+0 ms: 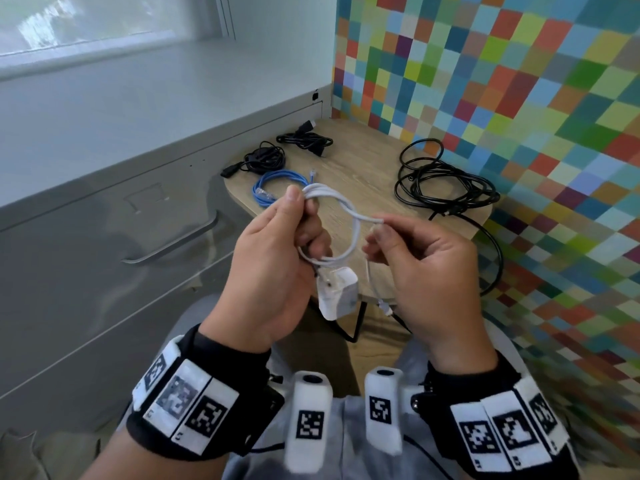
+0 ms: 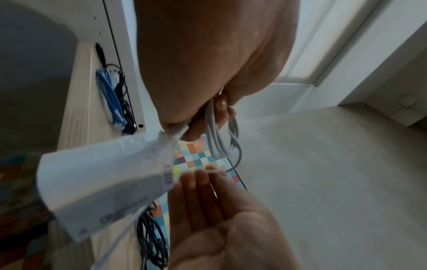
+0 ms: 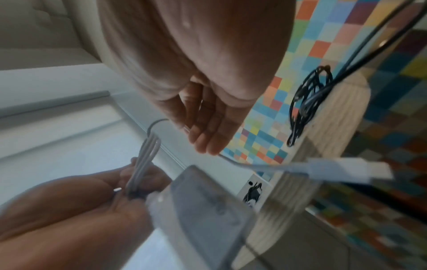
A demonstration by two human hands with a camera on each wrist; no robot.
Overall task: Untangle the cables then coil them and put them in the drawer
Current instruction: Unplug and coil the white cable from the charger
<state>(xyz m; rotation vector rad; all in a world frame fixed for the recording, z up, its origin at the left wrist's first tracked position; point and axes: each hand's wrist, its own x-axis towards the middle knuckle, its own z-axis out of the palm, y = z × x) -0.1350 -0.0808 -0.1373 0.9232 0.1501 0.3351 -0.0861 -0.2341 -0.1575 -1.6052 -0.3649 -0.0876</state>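
Note:
My left hand (image 1: 277,244) grips a coil of white cable (image 1: 346,216) above the near edge of a small wooden table (image 1: 367,168). A white charger block (image 1: 337,296) hangs below that hand. My right hand (image 1: 415,251) pinches the loose strand of the same cable (image 3: 233,162) between thumb and forefinger; its white plug (image 3: 351,169) dangles beneath. In the left wrist view the coil's loops (image 2: 221,135) run through my curled fingers. On the table lie a coiled blue cable (image 1: 277,185), two coiled black cables (image 1: 263,161) (image 1: 306,138) and a loose black cable tangle (image 1: 446,181).
A grey drawer cabinet (image 1: 104,237) with a bar handle (image 1: 180,244) stands to the left of the table, its drawers closed. A wall of coloured squares (image 1: 519,98) backs the table on the right. One black cable end (image 1: 491,258) hangs off the table's right edge.

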